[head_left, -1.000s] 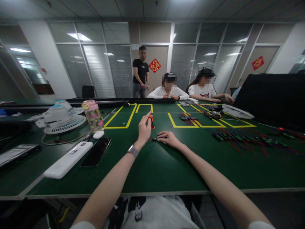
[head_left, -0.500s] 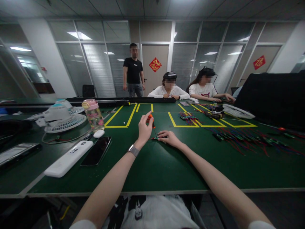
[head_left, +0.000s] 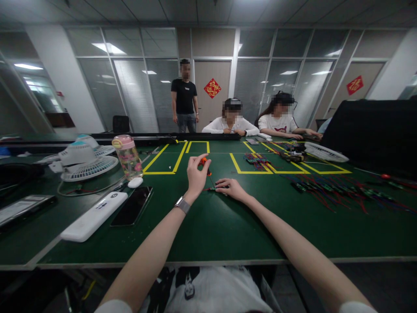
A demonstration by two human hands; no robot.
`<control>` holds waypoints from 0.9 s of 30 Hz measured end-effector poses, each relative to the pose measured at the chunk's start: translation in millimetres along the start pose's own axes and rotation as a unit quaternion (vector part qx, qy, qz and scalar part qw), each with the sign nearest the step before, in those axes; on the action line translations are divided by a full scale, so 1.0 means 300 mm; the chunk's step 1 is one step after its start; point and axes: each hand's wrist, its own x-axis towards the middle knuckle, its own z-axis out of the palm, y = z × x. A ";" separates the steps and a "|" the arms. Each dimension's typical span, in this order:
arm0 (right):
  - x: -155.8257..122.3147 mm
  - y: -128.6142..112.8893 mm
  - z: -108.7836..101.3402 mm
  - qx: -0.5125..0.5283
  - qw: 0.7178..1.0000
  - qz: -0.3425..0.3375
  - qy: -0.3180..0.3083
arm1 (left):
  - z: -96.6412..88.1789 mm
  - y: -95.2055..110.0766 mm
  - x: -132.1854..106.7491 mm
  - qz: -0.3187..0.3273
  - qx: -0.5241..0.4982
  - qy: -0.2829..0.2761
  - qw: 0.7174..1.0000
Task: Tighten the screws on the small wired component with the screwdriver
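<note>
My left hand [head_left: 196, 177] is closed around the orange and black handle of a screwdriver [head_left: 204, 162]. The screwdriver leans to the left, its thin shaft running down to a small green circuit board [head_left: 211, 189] on the table. Fingers of my right hand [head_left: 232, 190] press on the board's right side and hide part of it. A red wire sticks out from the board's left end. Whether the tip sits in a screw is too small to tell.
On the green table [head_left: 228, 234] several wired circuit boards [head_left: 339, 189] lie at right, with another wire bundle [head_left: 257, 161] farther back. At left are a phone [head_left: 132, 206], a white power bank [head_left: 94, 217], a bottle [head_left: 127, 158] and a fan [head_left: 87, 161]. People sit and stand opposite.
My left hand has shifted slightly left, and the screwdriver handle tilts farther left with it. My right hand stays on the board. The standing person has moved a little to the right.
</note>
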 end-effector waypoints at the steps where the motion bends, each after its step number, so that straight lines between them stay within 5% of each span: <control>1: 0.000 0.000 0.000 0.001 1.000 0.000 0.000 | 0.000 0.000 0.001 -0.006 0.014 0.005 1.000; 13: 0.001 0.003 -0.002 0.006 1.000 -0.002 -0.001 | 0.002 -0.017 0.003 -0.025 -0.023 0.003 0.999; 22: 0.001 -0.002 0.000 0.005 1.000 -0.006 0.002 | 0.014 -0.017 0.000 -0.029 -0.103 -0.063 0.992; 27: 0.000 -0.007 0.001 0.004 1.000 0.000 0.003 | 0.005 0.004 -0.002 -0.016 -0.067 -0.069 0.995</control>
